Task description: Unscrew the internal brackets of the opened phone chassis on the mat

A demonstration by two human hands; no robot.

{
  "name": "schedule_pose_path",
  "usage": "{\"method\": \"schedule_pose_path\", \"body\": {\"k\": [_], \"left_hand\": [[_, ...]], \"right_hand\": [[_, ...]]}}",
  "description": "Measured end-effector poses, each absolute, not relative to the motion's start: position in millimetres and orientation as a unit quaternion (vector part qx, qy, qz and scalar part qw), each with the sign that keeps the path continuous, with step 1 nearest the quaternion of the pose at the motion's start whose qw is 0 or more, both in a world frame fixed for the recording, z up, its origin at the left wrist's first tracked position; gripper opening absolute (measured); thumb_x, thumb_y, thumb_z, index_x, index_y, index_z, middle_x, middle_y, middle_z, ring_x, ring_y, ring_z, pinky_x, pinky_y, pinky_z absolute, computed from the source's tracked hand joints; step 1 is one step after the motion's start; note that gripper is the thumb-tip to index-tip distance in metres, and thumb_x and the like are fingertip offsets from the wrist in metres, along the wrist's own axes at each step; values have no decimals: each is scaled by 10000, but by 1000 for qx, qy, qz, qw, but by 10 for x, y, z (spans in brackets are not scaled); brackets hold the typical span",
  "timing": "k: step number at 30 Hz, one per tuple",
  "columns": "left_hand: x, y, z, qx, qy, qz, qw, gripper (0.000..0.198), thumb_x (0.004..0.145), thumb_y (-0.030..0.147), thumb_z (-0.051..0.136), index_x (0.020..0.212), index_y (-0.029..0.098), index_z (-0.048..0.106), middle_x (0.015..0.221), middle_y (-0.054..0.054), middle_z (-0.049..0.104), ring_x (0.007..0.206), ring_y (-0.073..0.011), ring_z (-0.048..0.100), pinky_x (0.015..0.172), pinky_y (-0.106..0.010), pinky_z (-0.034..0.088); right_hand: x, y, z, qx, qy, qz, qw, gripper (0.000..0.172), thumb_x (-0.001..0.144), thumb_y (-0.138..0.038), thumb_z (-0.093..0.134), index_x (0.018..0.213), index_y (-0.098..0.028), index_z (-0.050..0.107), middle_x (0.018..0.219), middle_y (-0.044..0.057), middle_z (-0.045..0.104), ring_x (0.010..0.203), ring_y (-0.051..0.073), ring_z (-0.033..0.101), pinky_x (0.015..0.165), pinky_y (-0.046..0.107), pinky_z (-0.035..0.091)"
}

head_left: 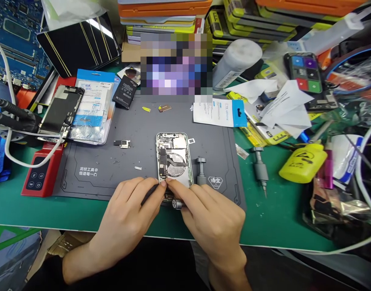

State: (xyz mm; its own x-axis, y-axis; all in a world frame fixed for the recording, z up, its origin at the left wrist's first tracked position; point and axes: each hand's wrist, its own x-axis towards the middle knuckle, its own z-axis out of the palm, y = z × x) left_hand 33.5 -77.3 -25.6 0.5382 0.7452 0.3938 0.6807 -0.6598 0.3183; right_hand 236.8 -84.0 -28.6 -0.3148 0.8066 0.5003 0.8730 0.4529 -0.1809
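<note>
Meeting at the phone's (175,159) lower edge: left hand (129,208), hold unclear; right hand (211,212), clasping a screwdriver (176,204); open mat (173,122) beyond.

From where I stand, the grey mat (143,121) reads "武校工具" above a line beginning "悟道每一", with "悟空" inside a shield-shaped badge (216,182) near its right end. The yellow bottle (304,163) says "SAFE" beneath a black sign, and the red device (40,173) carries round icons, a power symbol among them. Print on the black battery (124,92) and the blue-topped packet (93,101) is too small to read.
</note>
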Motion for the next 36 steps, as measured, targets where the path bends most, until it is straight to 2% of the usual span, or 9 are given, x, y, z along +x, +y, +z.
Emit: {"method": "schedule_pose_path", "body": {"k": [11, 19, 28, 36], "left_hand": [[335, -758, -233, 876, 405, 255, 53, 248, 1080, 92, 639, 1320, 92, 703, 1231, -121, 753, 1126, -269, 682, 928, -402, 581], [324, -781, -277, 873, 405, 264, 68, 270, 1079, 87, 641, 1343, 84, 696, 1252, -128, 748, 1142, -272, 668, 947, -413, 570], [339, -761, -240, 873, 399, 273, 65, 262, 1071, 70, 652, 1329, 57, 697, 1229, -130, 744, 1123, -262, 650, 930, -402, 545], [344, -762, -231, 871, 404, 273, 60, 256, 1076, 75, 648, 1325, 67, 707, 1213, -127, 756, 1124, -259, 665, 926, -397, 556]], "right_hand": [[2334, -832, -285, -524, -808, -80, 258, 292, 1033, 20, 538, 1157, -141, 747, 709, -25, 719, 634, 122, 563, 624, 294, 402], [2326, -829, -322, -518, -809, -90, 262, 292, 996, 43, 563, 1153, -130, 737, 701, -26, 713, 603, 121, 528, 595, 303, 374], [2356, -840, -300, -508, -818, -95, 252, 327, 981, 43, 557, 1205, -124, 727, 690, -25, 713, 607, 131, 523, 606, 310, 407], [2351, -828, -276, -497, -827, -96, 245, 305, 958, 76, 572, 1165, -85, 730, 681, -12, 685, 629, 149, 498, 613, 309, 404]]}}
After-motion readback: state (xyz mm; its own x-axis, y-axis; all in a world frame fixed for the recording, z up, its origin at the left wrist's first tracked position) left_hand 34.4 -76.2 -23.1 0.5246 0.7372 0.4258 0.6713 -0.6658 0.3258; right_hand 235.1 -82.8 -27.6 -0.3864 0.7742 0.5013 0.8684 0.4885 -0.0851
